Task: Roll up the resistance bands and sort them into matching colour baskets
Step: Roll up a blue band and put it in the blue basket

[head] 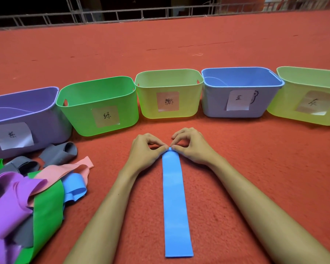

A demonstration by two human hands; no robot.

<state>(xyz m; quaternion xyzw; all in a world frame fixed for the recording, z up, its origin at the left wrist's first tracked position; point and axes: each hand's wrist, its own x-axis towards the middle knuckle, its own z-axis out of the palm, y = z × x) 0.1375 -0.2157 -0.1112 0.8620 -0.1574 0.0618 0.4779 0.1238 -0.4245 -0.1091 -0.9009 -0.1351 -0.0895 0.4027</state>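
A blue resistance band (174, 202) lies flat on the red carpet, running straight away from me. My left hand (146, 150) and my right hand (191, 145) both pinch its far end, where a small fold is turned over. Five labelled baskets stand in a row behind: purple (46, 122), green (80, 119), yellow-green (147, 105), blue (213, 103) and another yellow-green (280, 107). A thin band edge shows inside the purple basket and inside the blue one.
A heap of loose bands (27, 191) in purple, green, grey, pink and blue lies at the lower left. Red carpet stretches beyond the baskets to a metal railing (122, 14) at the back.
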